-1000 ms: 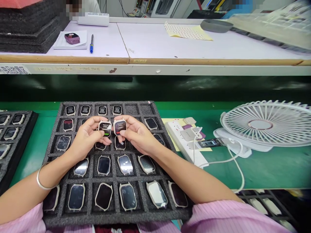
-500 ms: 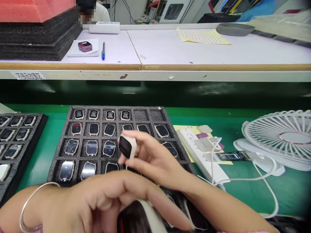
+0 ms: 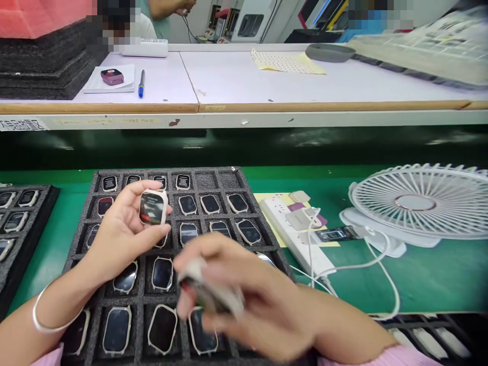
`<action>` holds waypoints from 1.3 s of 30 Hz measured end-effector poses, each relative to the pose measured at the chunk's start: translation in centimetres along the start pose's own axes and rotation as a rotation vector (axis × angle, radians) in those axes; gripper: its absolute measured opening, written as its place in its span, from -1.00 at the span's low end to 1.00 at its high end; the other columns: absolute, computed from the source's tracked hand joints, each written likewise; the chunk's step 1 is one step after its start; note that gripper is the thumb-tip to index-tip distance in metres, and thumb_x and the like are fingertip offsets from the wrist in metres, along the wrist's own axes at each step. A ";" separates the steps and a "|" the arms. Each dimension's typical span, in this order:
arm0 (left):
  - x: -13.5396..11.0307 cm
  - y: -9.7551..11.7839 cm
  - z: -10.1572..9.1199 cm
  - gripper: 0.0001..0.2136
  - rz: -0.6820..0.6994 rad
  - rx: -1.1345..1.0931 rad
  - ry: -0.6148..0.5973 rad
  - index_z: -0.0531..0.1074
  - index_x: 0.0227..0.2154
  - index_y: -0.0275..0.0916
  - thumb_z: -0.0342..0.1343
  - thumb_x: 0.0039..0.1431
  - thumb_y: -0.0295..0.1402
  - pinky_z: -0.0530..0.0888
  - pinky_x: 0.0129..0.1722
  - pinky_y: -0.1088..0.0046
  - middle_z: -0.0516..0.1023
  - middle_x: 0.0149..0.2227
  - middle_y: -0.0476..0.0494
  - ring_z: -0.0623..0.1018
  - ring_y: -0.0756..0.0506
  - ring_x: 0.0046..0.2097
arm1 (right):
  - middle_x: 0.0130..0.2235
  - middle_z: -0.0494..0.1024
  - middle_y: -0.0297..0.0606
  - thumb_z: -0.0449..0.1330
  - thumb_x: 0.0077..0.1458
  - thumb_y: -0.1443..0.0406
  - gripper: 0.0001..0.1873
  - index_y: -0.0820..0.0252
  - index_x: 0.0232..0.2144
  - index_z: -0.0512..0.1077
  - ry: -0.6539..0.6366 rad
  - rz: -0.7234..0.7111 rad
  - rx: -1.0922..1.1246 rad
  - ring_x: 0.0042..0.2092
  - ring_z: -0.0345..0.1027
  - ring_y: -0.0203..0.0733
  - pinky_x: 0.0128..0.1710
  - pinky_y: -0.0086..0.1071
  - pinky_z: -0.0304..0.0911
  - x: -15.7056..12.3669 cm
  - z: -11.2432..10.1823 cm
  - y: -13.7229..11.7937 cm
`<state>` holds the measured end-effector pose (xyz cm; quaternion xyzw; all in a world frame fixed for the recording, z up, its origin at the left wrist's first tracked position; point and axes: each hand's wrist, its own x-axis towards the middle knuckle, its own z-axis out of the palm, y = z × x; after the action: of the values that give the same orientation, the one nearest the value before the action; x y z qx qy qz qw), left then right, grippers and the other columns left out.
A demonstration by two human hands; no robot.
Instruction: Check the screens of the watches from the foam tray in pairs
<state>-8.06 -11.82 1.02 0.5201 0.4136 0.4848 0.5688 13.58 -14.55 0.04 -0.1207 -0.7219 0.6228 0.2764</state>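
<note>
Smartwatch bodies (image 3: pixel 152 207) in both hands (image 3: pixel 122 231)

Pale pink ribbed sleeves (image 3: pixel 385 356) along the bottom edge of the frame, lower left and lower right; a thin silver bangle (image 3: pixel 34 316) around the left wrist (image 3: pixel 82 269).

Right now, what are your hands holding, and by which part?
The left hand holds a cream-framed, black-screened smartwatch by its frame edges. The right hand holds another watch, too blurred to tell where.
</note>
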 end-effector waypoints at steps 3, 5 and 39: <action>1.4 -2.0 0.0 -0.52 -0.018 0.069 0.093 0.34 -0.05 -0.17 0.34 -0.05 -0.48 0.46 -0.26 0.53 0.50 -0.29 -0.01 0.51 0.01 -0.27 | 0.13 0.45 -0.13 0.15 0.26 0.30 -0.46 -0.07 0.24 0.18 0.385 0.037 0.296 -0.13 0.55 -0.21 -0.05 -0.21 0.44 1.9 -0.9 2.4; 2.0 -3.1 -0.1 -0.51 -0.026 0.084 0.107 0.33 -0.05 -0.18 0.33 -0.07 -0.47 0.46 -0.19 0.48 0.50 -0.27 -0.01 0.51 -0.01 -0.23 | 0.04 0.54 -0.16 0.25 0.10 0.38 -0.45 0.02 0.14 0.29 0.559 0.148 0.508 -0.20 0.54 -0.21 -0.13 -0.25 0.44 2.8 -1.8 3.6; 1.7 -3.5 -0.2 -0.49 -0.189 -0.128 0.043 0.36 0.04 -0.22 0.27 -0.04 -0.47 0.61 -0.28 0.36 0.57 -0.21 -0.07 0.63 -0.03 -0.40 | -0.19 0.60 -0.31 0.25 -0.07 0.45 -0.55 0.12 -0.07 0.43 0.671 0.230 0.496 -0.35 0.52 -0.28 -0.28 -0.33 0.42 3.8 -3.7 5.4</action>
<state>-7.49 -10.09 -2.42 0.4307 0.4410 0.4655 0.6350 11.59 -8.45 -4.01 -0.3262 -0.4023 0.7305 0.4451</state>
